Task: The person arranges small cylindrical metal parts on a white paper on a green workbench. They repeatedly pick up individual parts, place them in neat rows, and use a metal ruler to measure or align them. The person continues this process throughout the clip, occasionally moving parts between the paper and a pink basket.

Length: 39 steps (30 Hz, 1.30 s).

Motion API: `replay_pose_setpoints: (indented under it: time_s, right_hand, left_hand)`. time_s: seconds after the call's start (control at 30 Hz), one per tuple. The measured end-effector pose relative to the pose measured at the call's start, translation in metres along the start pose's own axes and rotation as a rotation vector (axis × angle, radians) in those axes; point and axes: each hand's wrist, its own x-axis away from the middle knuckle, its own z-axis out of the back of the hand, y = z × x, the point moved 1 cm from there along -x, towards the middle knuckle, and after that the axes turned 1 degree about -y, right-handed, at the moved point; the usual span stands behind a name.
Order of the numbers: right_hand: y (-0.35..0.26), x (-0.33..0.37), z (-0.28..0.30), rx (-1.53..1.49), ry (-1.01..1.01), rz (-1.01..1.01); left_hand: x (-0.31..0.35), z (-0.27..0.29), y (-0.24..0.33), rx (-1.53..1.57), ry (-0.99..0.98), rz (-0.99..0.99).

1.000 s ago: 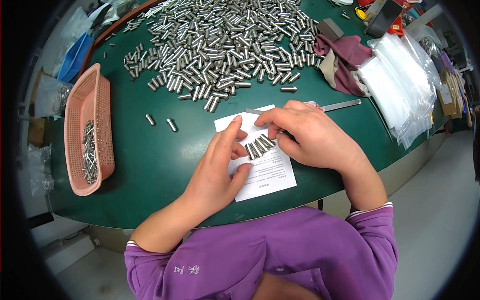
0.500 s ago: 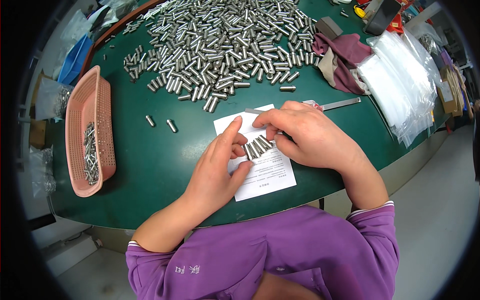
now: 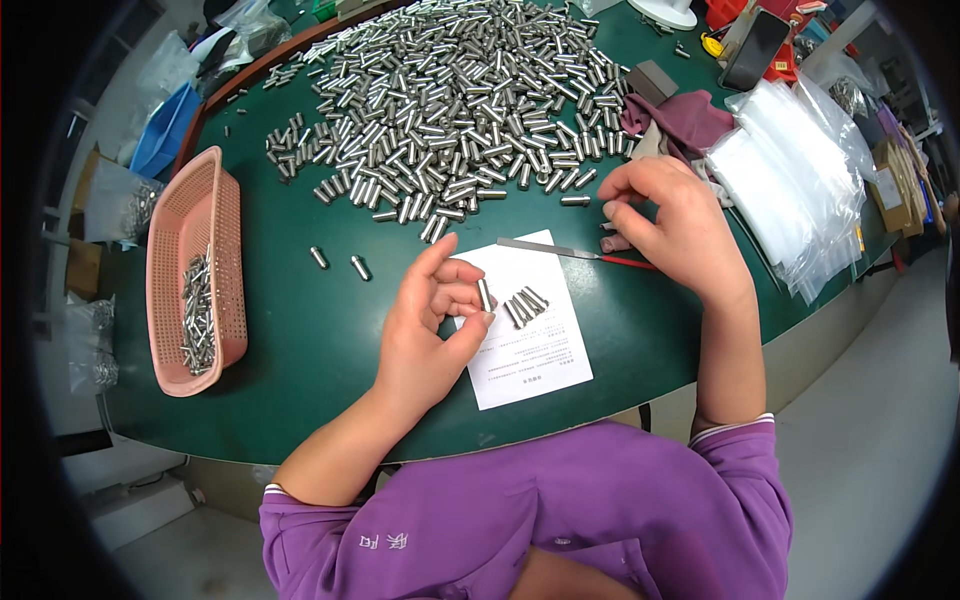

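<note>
My left hand [image 3: 430,315] is closed on a metal pin [image 3: 486,296], held upright between thumb and fingers over the left edge of a printed white sheet [image 3: 530,370]. On the sheet, beside these fingers, several similar pins [image 3: 526,307] lie in a row. A flat file [image 3: 545,247] with a red handle crosses the sheet's top edge. Right of it, my right hand [image 3: 670,220] is raised off the sheet with its fingers curled. Whatever lies within its grip is mostly hidden and I cannot make it out.
A large heap of metal pins [image 3: 450,110] covers the table's far side. Two loose pins [image 3: 360,267] lie left of the sheet. A pink basket [image 3: 229,290] with small metal parts stands at left. Maroon cloth [image 3: 695,125], plastic bags [image 3: 785,180] and a phone [image 3: 755,50] are at right.
My right hand has moved right and away from the row, uncovering the file. My left hand has shifted slightly left, now with one pin apart from the others. The view has shifted slightly.
</note>
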Motion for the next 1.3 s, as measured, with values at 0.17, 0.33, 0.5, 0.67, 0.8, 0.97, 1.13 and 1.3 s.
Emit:
replay_pose_setpoints:
  time_s: [0.17,0.33,0.5,0.67,0.8,0.97,1.13,1.3]
  right_hand:
    - [-0.009,0.003,-0.006,-0.04,-0.122,0.104]
    - [0.0,0.003,0.0,0.015,-0.027,0.078]
    - [-0.004,0.002,-0.005,-0.009,-0.137,0.143]
    - [-0.011,0.008,-0.024,0.094,-0.16,0.175]
    - [-0.012,0.009,-0.028,0.08,-0.181,0.131]
    - [-0.014,0.009,-0.03,0.099,-0.168,0.142]
    - [-0.017,0.005,-0.027,-0.049,-0.08,0.09]
    - [-0.029,0.008,-0.03,-0.48,-0.198,-0.067]
  left_hand:
    - [-0.002,0.001,0.005,0.057,0.04,0.087]
    - [-0.001,0.006,0.002,0.219,0.027,0.185]
    - [-0.001,0.009,0.006,0.29,0.009,0.299]
    - [-0.003,0.005,0.01,0.343,0.035,0.295]
    - [-0.003,0.006,0.012,0.322,0.003,0.34]
    - [-0.001,0.004,0.007,0.244,-0.002,0.218]
    - [-0.002,0.005,0.005,0.261,0.006,0.22]
    - [-0.002,0.006,0.005,0.293,0.01,0.293]
